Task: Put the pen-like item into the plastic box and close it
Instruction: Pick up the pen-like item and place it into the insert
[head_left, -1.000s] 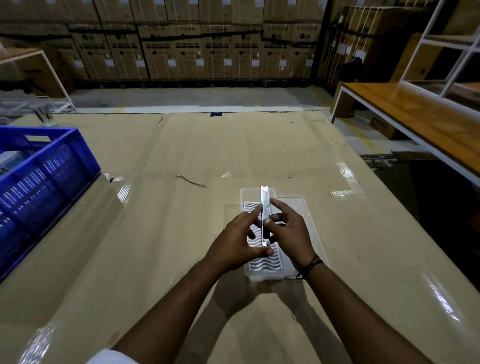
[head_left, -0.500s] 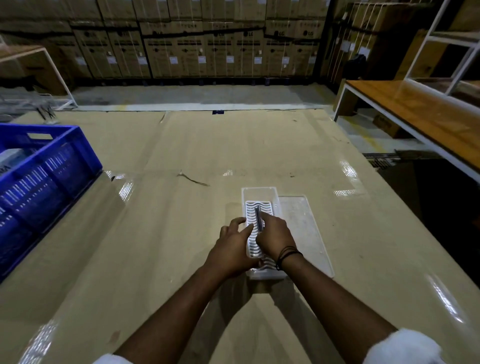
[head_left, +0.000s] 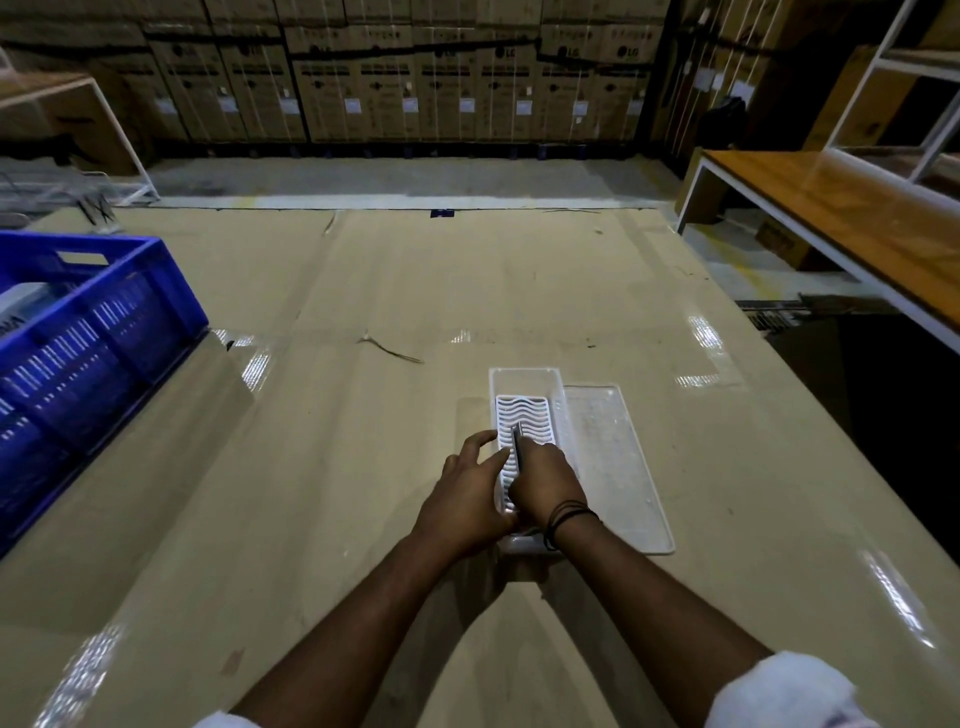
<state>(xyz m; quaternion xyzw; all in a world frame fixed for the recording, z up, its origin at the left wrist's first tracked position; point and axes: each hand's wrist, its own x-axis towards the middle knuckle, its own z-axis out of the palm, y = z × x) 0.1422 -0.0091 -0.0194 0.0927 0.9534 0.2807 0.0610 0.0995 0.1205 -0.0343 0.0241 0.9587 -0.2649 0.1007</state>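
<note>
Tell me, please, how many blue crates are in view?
1: the crate sits at the table's left edge, cut off by the frame; others may lie outside it.

The stacked cardboard cartons (head_left: 467, 78) along the back wall, at twelve o'clock, carry the round LG logo with the letters "LG" near their top edges. Each also bears a small white label (head_left: 466, 105) lower down, its print too small to read.
</note>
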